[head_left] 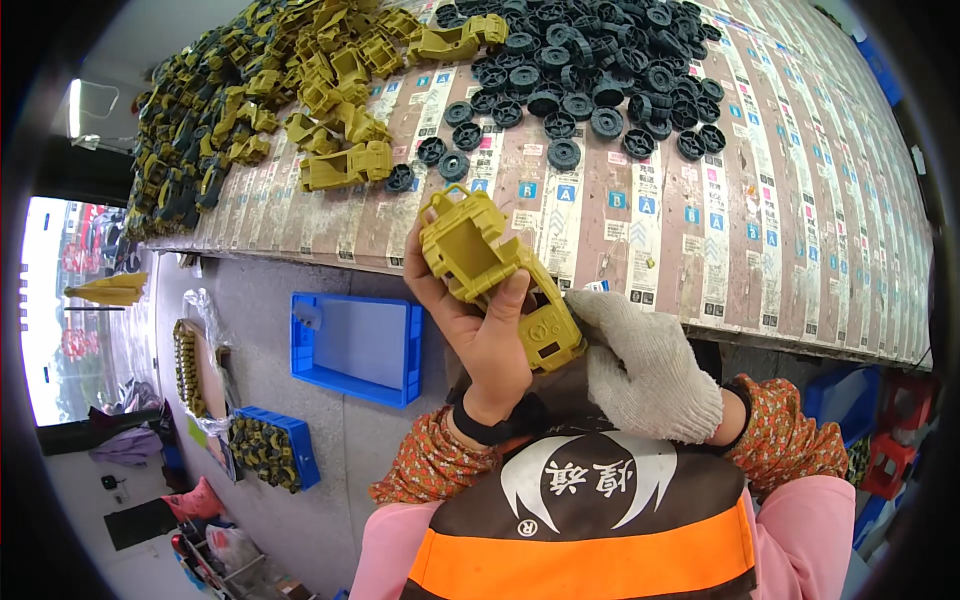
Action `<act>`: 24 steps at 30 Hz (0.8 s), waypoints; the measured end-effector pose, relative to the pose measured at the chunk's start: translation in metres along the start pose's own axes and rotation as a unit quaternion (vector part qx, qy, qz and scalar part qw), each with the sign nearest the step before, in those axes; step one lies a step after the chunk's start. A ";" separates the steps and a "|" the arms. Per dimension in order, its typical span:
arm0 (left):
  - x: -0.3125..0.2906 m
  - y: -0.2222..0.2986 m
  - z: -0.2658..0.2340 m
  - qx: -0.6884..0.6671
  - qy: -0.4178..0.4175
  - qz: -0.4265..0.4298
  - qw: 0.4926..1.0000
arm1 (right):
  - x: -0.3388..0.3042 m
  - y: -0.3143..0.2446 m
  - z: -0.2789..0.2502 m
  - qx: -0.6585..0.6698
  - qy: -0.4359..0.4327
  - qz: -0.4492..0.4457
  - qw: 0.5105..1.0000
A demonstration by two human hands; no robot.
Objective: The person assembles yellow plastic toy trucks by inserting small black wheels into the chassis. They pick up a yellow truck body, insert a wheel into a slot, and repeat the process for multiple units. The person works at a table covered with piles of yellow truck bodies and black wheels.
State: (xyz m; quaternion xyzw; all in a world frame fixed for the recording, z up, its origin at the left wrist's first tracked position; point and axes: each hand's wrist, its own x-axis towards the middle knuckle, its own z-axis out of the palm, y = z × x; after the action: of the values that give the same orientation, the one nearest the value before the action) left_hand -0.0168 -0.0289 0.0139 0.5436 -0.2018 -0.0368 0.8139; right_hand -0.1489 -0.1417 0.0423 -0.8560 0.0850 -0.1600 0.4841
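Observation:
A mustard-yellow plastic toy car body [480, 265] is tilted above the table's near edge, with its hollow cab facing up. My bare left hand [485, 345] grips it, thumb across the near side and fingers around the left. Against the car's right edge sits my right hand [650, 370] in a white knitted glove. Its fingers are curled together; whatever they hold is hidden. Past the car lie several dark wheels [563, 154] in a loose pile. More yellow car bodies [347, 167] are heaped to the left of the wheels.
The long table [700, 240] is covered with printed cardboard. At the far left, car bodies with dark parts [165, 165] form a big heap. Below the table edge stand a blue crate [357, 393] and a smaller blue bin [305, 450] of car parts. Red crates [888, 465] stand at right.

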 end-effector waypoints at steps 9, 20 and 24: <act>0.017 -0.001 -0.007 0.057 0.008 0.075 0.996 | 0.071 0.002 -0.020 -0.049 -0.115 0.041 0.991; 0.030 0.006 -0.033 -0.112 0.017 -0.220 0.969 | 0.155 0.065 -0.030 -0.476 -0.108 -0.129 0.863; 0.028 0.004 -0.038 -0.152 0.019 -0.251 0.956 | 0.141 0.060 -0.034 -0.469 -0.103 -0.123 0.869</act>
State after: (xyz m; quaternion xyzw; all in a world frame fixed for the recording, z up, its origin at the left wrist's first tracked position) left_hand 0.0224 -0.0022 0.0128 0.4474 -0.0356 -0.2601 0.8550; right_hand -0.0284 -0.2427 0.0344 -0.9974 -0.0061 -0.0708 0.0083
